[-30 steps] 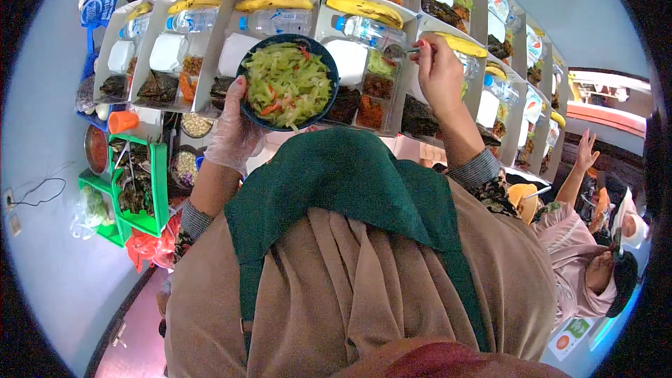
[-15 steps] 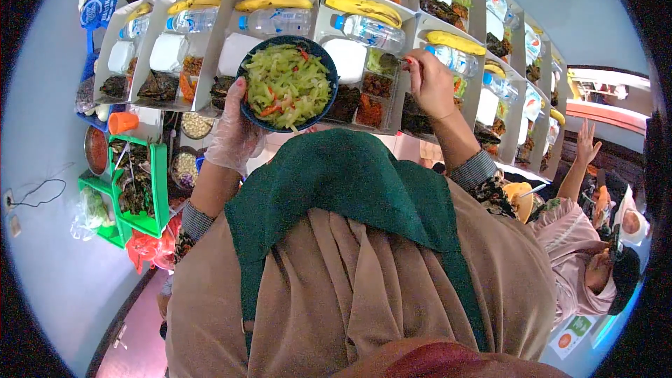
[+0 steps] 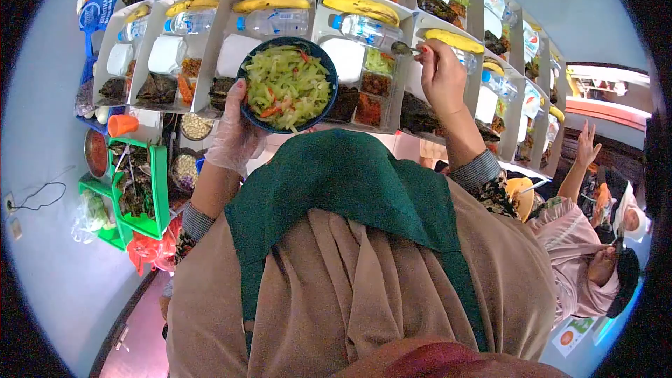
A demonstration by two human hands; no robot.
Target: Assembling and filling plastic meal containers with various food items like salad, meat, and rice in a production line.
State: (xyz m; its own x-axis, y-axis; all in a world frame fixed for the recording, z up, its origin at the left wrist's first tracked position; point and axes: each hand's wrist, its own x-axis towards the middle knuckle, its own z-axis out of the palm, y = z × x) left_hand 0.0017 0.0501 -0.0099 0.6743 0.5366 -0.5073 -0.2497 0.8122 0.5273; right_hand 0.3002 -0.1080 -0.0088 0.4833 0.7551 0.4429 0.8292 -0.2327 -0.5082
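Observation:
My left hand (image 3: 234,129), in a clear plastic glove, holds a dark blue bowl (image 3: 288,85) of shredded green and orange vegetables from below. My right hand (image 3: 441,75) grips a metal spoon (image 3: 404,48) whose bowl hangs over a white compartment meal tray (image 3: 364,77). That tray has a green vegetable portion (image 3: 380,61), dark and red side dishes, a water bottle (image 3: 362,29) and a banana (image 3: 361,7). Rows of like trays lie across the table ahead.
Green baskets (image 3: 133,192) with leafy food, small bowls and an orange cup (image 3: 120,124) stand at the left. A blue packet (image 3: 96,10) lies at the far left. Two other people sit at the right, one with a raised hand (image 3: 584,141).
My right hand has drawn the spoon left, from the tray at the right toward the tray beside the bowl. The bowl in my left hand has stayed put.

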